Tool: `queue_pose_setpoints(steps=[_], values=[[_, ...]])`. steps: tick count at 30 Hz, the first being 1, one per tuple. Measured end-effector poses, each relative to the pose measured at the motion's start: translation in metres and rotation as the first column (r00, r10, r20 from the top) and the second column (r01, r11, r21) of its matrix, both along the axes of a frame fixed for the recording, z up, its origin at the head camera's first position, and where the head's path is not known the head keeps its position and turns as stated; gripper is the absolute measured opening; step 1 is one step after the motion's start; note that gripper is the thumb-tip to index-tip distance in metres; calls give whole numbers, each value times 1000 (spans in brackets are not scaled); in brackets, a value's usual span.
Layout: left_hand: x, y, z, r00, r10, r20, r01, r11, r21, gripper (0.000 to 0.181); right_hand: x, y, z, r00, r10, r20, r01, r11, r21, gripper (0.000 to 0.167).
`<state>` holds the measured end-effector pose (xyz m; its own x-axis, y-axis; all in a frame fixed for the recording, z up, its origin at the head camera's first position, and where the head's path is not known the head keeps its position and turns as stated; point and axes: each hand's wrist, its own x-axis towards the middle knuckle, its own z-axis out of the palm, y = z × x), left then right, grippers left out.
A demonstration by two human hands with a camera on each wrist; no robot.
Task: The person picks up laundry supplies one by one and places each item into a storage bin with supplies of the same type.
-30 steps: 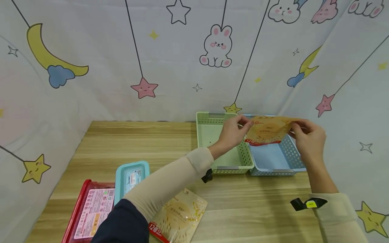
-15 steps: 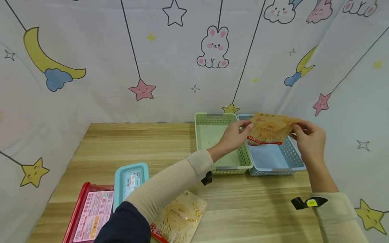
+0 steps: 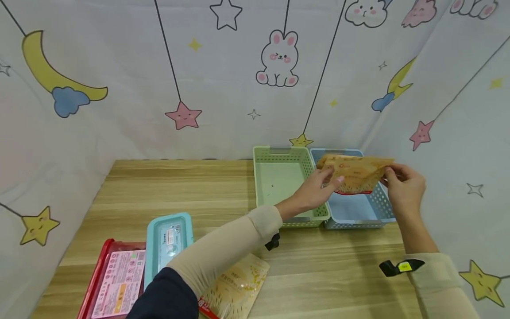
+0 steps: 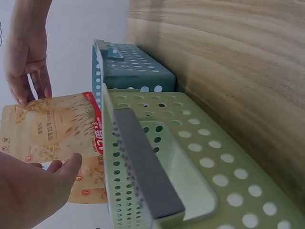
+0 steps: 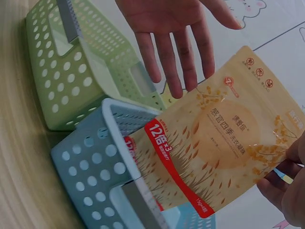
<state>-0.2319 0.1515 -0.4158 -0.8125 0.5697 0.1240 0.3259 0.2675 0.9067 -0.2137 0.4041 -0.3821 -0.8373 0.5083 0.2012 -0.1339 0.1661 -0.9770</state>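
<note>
A yellow-orange pouch [image 3: 354, 173] hangs over the blue basket [image 3: 350, 210], its right edge pinched by my right hand [image 3: 407, 191]. My left hand [image 3: 312, 190] is beside the pouch's other end; in the right wrist view that hand [image 5: 174, 38] has its fingers spread, palm showing, gripping nothing. Behind the held pouch [image 5: 228, 138], a second similar pouch [image 5: 152, 174] shows at the blue basket [image 5: 90, 181]. The left wrist view has my left hand [image 4: 35, 188] below the held pouch [image 4: 52, 126] and my right hand [image 4: 29, 59] at its upper edge.
Left of the blue basket stands a green basket [image 3: 279, 177]. Another pouch [image 3: 241, 285] lies on the wooden table [image 3: 179, 186], partly under my left sleeve. A light-blue lidded box [image 3: 169, 239] and a red box [image 3: 119, 281] are at the left.
My left hand has let go of the pouch's left end and shifted slightly down and right, its fingers opened. The pouch now looks more folded, with my right hand still pinching it.
</note>
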Motion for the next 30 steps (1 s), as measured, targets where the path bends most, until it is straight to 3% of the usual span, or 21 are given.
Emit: queue_pose_setpoints(steps=[9, 17, 26, 30], values=[[-5, 0, -6, 997, -19, 71, 21, 999, -29, 76, -5, 2, -22, 997, -18, 75, 18, 1000, 0, 21], [-7, 2, -17, 992, 13, 129, -3, 997, -76, 78, -8, 5, -36, 991, 17, 130, -20, 1000, 22, 27], [-5, 3, -15, 985, 22, 170, 9, 984, -179, 85, -11, 5, -50, 987, 30, 157, -25, 999, -33, 33], [-5, 1, -17, 985, 20, 171, 12, 984, -180, 84, -15, 4, -54, 984, 25, 179, -24, 1000, -9, 33]])
